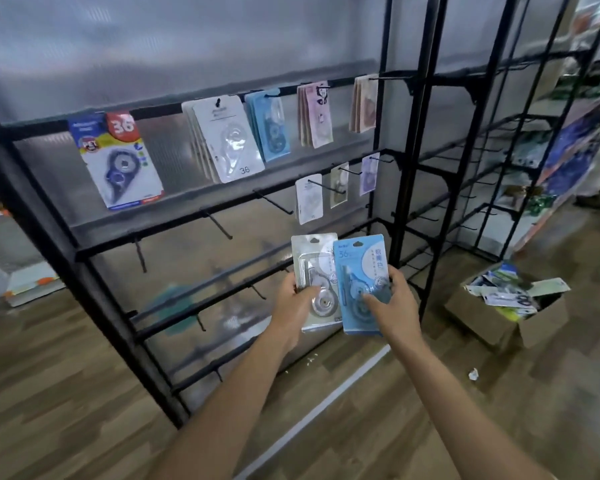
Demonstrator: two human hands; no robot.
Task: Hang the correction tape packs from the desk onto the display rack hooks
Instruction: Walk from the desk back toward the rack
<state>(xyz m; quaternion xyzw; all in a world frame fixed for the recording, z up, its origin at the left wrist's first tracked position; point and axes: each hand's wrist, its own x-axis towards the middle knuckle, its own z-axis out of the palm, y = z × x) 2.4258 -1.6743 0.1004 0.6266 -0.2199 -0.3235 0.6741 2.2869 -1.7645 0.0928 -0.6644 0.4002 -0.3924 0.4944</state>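
Both hands (293, 303) (394, 304) forward, fingers (373, 299) curled.

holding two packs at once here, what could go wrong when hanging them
1. The left hand and right hand each pinch a pack low down, the white pack overlapped by the blue pack; one could slip while the other is hooked.
2. The bare hooks stick out and may snag a hand.

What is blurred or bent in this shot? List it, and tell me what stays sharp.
Head view: the floor and cardboard box at the edges smear with motion blur; the rack uprights bow from wide-angle distortion; the translucent back panel shows soft glare; the blue correction tape pack stays fairly sharp.
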